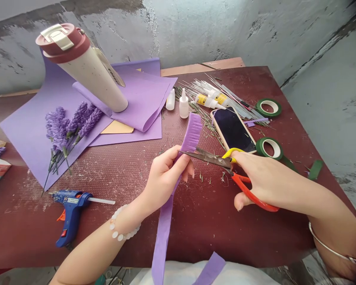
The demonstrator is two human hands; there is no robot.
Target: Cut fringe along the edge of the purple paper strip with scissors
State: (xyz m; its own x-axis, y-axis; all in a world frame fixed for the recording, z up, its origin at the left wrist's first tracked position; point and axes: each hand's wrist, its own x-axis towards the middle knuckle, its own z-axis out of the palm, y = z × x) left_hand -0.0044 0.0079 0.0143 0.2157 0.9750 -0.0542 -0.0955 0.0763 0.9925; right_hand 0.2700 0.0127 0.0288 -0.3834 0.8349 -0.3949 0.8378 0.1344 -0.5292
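Observation:
Pinched between the thumb and fingers of my left hand [169, 170] is a long purple paper strip [163, 233]. Its upper end stands up above my fingers and is cut into a fringe along the right edge; the rest hangs down toward my lap. My right hand [264, 178] holds scissors [213, 158] with one yellow and one red handle. The blades are apart, with their tips at the strip just beside my left thumb. A second purple strip end [210, 269] lies over my lap.
Left on the table are a blue glue gun [72, 211], purple flowers [68, 122], purple sheets [23, 122] and a tumbler [89, 75]. Behind my hands are a small white bottle [184, 105], thin wires [195, 87], a phone [234, 128] and green tape rolls [268, 107].

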